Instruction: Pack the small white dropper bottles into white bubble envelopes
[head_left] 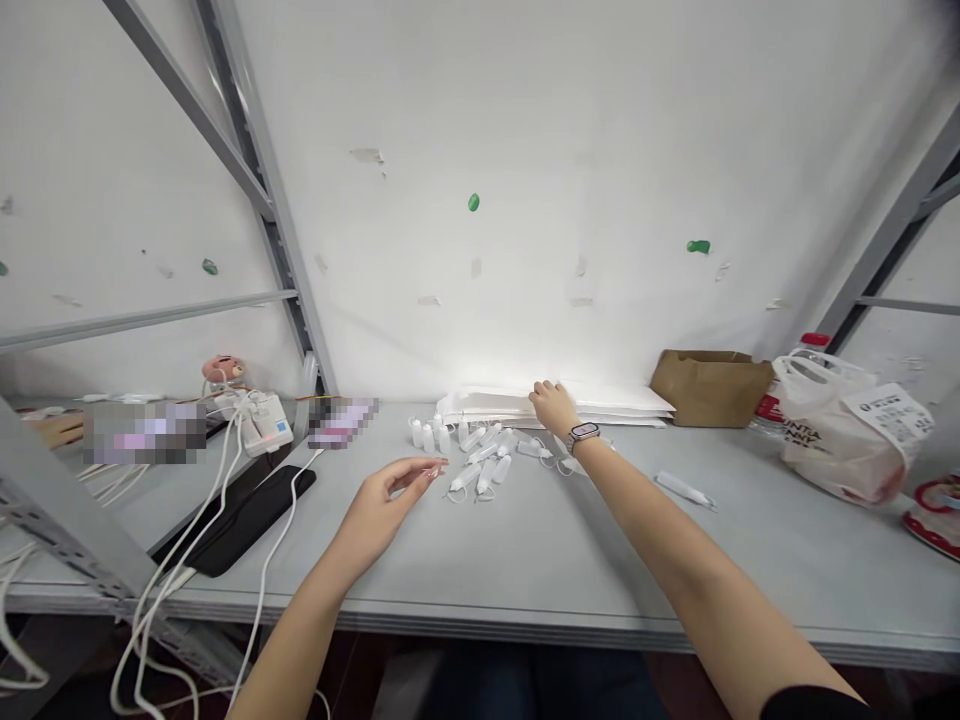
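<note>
My left hand [390,505] hovers over the table just left of a loose group of small clear plastic squeeze bottles [471,475]. Its thumb and forefinger meet in a pinch; whatever is between them, if anything, is too small to make out. My right hand [553,407], with a watch on the wrist, reaches past the bottles to a flat stack of white sheets [622,400] by the wall. Its fingers are curled, and their grip is hidden. Several bottles stand upright at the group's left; others lie with thin cap loops. One longer clear tube [684,490] lies apart on the right.
A brown paper bag [709,388] and a white plastic carrier bag [847,430] stand at the right. On the left are a black power bank-like slab [244,520], white cables [225,490], a power strip [266,425] and a metal shelf post [289,250].
</note>
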